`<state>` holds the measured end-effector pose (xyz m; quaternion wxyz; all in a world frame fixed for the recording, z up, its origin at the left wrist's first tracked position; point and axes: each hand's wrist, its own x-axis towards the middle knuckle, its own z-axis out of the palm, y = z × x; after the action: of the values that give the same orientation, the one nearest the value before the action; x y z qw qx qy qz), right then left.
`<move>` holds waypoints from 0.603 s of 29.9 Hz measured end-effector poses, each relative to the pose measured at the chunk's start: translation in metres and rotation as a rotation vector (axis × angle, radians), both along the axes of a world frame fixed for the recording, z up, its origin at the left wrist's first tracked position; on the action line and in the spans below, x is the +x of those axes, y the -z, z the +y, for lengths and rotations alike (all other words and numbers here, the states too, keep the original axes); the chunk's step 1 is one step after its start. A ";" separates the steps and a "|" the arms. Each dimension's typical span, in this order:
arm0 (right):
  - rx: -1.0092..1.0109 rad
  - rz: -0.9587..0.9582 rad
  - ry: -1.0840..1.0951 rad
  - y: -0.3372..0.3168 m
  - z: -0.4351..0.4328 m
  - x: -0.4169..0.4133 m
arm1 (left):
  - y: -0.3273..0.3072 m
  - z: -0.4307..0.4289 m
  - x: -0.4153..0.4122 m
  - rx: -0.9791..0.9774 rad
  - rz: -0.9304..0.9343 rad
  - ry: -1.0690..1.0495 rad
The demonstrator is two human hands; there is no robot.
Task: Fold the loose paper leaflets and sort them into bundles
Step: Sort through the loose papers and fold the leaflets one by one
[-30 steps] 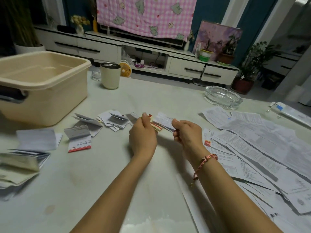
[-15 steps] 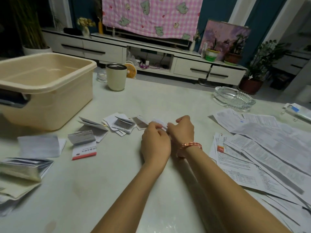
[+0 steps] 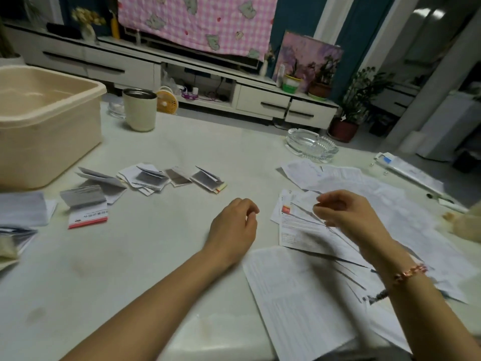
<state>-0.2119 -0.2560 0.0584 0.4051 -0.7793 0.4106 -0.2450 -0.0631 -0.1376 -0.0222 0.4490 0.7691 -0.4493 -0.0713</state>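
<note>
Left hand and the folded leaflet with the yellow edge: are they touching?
Apart. The head view shows a strip of bare table between the left hand and the folded leaflet lying beyond its knuckles.

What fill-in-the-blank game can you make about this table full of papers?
The big beige plastic tub sits on the ___ side of the white table. The pink braided bracelet is on the ___ wrist. The clear ribbed ashtray is made of ___. The left hand holds ___.
Missing words: left, right, glass, nothing.
</note>
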 end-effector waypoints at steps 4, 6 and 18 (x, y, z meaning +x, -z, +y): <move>-0.187 0.448 -0.241 0.030 0.012 -0.024 | 0.001 -0.002 -0.007 0.005 -0.024 0.027; -0.270 0.517 -0.254 0.042 0.013 -0.026 | 0.000 -0.002 -0.006 -0.016 -0.007 0.016; -0.569 0.661 -0.036 0.052 -0.021 -0.010 | 0.002 -0.005 -0.006 -0.022 0.018 0.008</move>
<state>-0.2217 -0.2768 0.0065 0.0252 -0.9035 0.4206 -0.0788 -0.0694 -0.1425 -0.0240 0.4614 0.7615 -0.4491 -0.0751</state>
